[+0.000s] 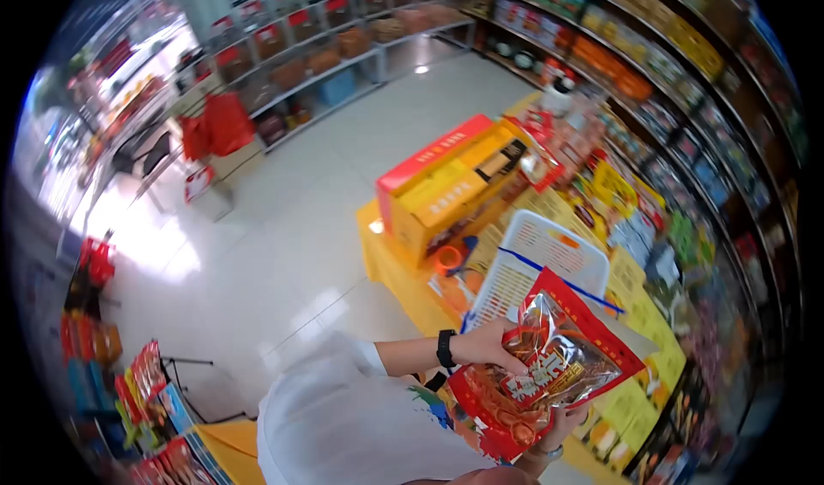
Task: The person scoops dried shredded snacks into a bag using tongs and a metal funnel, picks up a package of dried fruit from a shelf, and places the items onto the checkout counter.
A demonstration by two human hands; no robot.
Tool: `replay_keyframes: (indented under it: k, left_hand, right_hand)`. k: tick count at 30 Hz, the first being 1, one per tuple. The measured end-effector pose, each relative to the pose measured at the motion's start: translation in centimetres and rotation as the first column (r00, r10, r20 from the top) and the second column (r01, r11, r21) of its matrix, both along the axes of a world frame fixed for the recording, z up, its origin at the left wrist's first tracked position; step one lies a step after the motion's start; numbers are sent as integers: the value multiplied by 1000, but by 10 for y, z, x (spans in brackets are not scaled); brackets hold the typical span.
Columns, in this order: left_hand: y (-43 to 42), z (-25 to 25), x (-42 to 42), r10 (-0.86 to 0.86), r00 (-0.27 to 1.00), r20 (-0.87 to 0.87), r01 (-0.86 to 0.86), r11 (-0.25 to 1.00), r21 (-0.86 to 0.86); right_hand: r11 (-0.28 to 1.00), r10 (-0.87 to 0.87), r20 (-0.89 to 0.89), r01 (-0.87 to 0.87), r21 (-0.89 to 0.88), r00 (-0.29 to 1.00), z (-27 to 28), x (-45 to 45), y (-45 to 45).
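Observation:
Both of my hands hold a red snack bag (571, 360) with a shiny printed front and large pale lettering. My left hand (482, 348), with a black watch on its wrist, grips the bag's near upper edge, thumb across the front. At the lower edge, my right hand (560, 425) supports the bag, its fingers partly hidden behind it; a bracelet circles that wrist. Just beyond the bag stands a white plastic basket (515, 236) with a blue handle, partly covered by the bag.
A yellow-covered table (378, 253) carries a yellow-and-red carton (451, 193), an orange cup-like item (447, 260) and many snack packets (614, 189). Stocked shelves (678, 64) curve along the right. Clear bins (326, 60) line the back, and red bags (219, 124) hang at left.

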State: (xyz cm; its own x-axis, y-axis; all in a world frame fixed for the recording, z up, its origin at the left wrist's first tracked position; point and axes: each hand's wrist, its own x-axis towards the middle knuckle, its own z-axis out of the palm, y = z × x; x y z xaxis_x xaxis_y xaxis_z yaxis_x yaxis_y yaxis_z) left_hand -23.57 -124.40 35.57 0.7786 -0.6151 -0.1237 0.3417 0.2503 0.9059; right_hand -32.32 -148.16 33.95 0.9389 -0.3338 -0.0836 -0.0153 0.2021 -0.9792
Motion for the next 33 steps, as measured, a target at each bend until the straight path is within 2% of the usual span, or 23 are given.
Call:
replay_keyframes:
  k: [1,3,4,5,6,8,10,11,12,13,15,17,18,20,21,24,25,27,28,29,31,32,33]
  left_hand:
    - [21,3,-9,97,995,-33,-98,994,-49]
    - [66,8,-26,210,977,-34,-209,978,20]
    - [79,38,-44,307,948,-83,-309,951,-20]
    - [106,31,-54,381,919,-104,-390,917,-86]
    - [132,35,-65,449,891,-71,-453,890,-62]
    - [189,-8,-84,530,844,-81,-536,840,-89]
    - [248,-32,-109,583,807,-97,-591,799,-112]
    - [279,13,-128,670,732,-123,-681,727,-88]
    - [314,13,-137,741,661,-115,-750,653,-104]
    - [352,9,-149,748,655,-109,-756,645,-115]
    - [424,14,-175,791,559,-251,-829,542,-139]
    - [492,5,-197,803,543,-245,-839,509,-193]
    - [519,41,-215,846,481,-232,-876,450,-174]
    - [570,41,-232,891,405,-205,-907,362,-217]
    - [598,39,-240,893,400,-208,-909,357,-214]
    - [681,34,-258,962,217,-166,-976,216,-25]
    - [708,57,-272,965,208,-161,-978,210,-4]
    - [775,59,-283,988,108,-111,-932,140,335]
    - [804,46,-287,998,50,-28,-945,56,322]
    - [836,45,-293,999,44,-24,-947,49,316]
    - [905,55,-303,998,-27,-52,-875,1,485]
    - [936,55,-311,998,-36,-43,-873,-10,487]
    - [967,49,-323,983,-173,68,-888,-186,422]
  right_hand:
    - [999,34,-41,-32,43,999,12,11,19]
    - [980,198,-80,-197,12,977,39,26,57]
    - [960,275,-127,-279,-17,953,72,28,69]
    - [942,330,-107,-334,-21,938,65,33,94]
    - [917,388,-39,-390,-84,921,60,34,120]
    - [875,470,35,-461,-148,882,48,35,181]
    - [787,616,44,-617,-5,786,39,37,250]
    - [772,634,31,-635,30,773,74,34,284]
    - [733,680,15,-680,-14,733,66,36,322]
    - [691,721,-16,-720,-62,693,55,34,362]
    - [704,706,-33,-707,-72,707,47,27,445]
    - [558,825,-55,-825,-88,563,53,26,525]
    - [542,835,-73,-838,-55,545,86,19,558]
    - [407,912,48,-913,-2,407,89,21,626]
    - [403,914,45,-915,1,403,87,22,661]
    - [348,938,79,-916,-198,339,54,28,764]
    - [343,939,81,-922,-177,334,63,22,797]
    - [276,958,87,-961,-34,272,61,26,875]
    - [280,957,99,-958,-55,274,49,26,911]
    - [275,958,105,-960,-60,268,34,25,949]
    - [149,989,1,-988,-44,149,15,25,1035]
    - [141,990,9,-989,-40,141,12,18,1078]
    - [75,997,-22,-997,24,75,10,6,1121]
